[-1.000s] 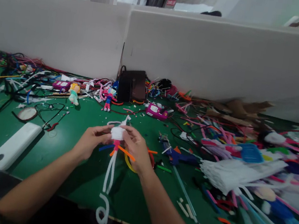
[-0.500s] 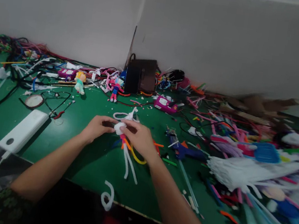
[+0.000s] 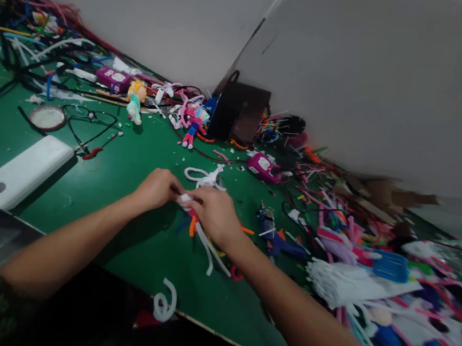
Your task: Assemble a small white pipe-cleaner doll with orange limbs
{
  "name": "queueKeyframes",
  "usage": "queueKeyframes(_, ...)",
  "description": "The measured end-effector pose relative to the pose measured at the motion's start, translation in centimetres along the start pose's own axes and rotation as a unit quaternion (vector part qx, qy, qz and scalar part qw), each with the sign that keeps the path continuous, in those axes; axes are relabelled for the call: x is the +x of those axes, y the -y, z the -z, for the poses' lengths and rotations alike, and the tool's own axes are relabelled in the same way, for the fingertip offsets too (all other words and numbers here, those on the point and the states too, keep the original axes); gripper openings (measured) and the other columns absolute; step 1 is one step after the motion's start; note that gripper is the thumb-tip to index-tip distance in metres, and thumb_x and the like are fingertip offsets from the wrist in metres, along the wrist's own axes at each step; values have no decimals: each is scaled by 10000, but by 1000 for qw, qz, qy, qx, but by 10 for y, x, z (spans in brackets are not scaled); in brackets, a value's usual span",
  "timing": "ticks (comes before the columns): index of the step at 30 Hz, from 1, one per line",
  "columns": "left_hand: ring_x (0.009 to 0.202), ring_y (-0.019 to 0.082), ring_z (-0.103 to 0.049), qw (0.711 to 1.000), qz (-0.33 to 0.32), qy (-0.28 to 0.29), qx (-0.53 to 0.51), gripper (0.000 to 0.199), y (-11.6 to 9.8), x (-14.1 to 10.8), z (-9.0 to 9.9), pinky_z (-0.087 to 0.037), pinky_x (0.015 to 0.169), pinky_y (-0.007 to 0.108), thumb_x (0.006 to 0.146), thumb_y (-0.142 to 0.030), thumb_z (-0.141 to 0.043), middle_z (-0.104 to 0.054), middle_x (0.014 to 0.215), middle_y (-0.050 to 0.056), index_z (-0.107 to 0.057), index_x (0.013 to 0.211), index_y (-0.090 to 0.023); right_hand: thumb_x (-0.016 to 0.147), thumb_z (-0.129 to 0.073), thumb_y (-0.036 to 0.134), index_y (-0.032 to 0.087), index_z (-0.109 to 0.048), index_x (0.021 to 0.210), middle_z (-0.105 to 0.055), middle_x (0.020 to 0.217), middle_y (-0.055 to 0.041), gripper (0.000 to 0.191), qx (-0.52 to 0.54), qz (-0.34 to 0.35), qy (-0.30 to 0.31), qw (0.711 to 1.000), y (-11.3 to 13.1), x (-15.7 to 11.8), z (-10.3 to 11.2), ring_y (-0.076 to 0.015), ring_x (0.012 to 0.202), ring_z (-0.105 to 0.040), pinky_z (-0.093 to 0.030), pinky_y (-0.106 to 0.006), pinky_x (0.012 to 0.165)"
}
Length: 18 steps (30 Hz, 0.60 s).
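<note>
Pipe-cleaner figure [image 3: 185, 201] apparently pinched between left hand [image 3: 158, 190] and right hand [image 3: 216, 216]; lettering on pink case [image 3: 263, 167] unreadable

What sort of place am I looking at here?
Probably a craft workshop making pipe-cleaner dolls: the green workbench holds a white pipe-cleaner figure in the hands, a pink-and-blue pipe-cleaner doll, and a blue glue gun.

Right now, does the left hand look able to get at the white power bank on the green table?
Probably yes: the left hand would first have to let go of the white pipe-cleaner figure, but the way along the green tabletop to the white power bank looks free.
</note>
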<state>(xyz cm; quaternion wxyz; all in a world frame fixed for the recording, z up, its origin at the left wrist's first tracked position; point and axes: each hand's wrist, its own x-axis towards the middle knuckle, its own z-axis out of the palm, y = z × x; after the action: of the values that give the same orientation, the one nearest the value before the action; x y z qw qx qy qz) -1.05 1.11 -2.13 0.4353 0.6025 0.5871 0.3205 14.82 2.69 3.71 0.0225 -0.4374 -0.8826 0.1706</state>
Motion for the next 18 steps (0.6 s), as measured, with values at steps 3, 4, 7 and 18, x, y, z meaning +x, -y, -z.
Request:
queueKeyframes(3, 710, 192, -667, 1000, -6, -8, -12, 169, 4, 2, -1, -467, 652, 247, 612, -91, -712, -746, 751, 58, -764, 739, -189, 828, -614, 189, 182, -723, 856, -707, 813, -63, 113, -16, 8, -2, 1000, 2, -2, -3, -173, 769, -624, -384, -240, 666)
queueKeyframes(4, 703, 191, -666, 1000, -9, -8, -21, 157, 6, 3, -1, -466, 652, 248, 604, -97, -718, -744, 740, 56, -762, 724, -188, 835, -596, 173, 174, -721, 851, -705, 820, -73, 126, -18, 8, -1, 1000, 4, -2, -5, -177, 777, -623, -385, -244, 676)
queueKeyframes(7, 698, 192, -657, 998, -16, 15, -61, 144, 13, 6, 5, -465, 662, 251, 549, -110, -745, -741, 725, 45, -753, 674, -181, 824, -565, 130, 138, -712, 773, -699, 845, -119, 156, 23, -10, 7, 1000, 9, 0, -10, -209, 814, -622, -388, -274, 722)
queueKeyframes(18, 847, 195, -655, 945, -8, 37, -324, 446, 5, 11, 3, -496, 793, 328, 598, -231, -750, -721, 949, 70, -693, 1037, -173, 791, -550, 318, 169, -670, 868, -710, 792, -50, 207, 332, -67, -143, 930, -24, 12, -22, -173, 701, -660, -514, -284, 664)
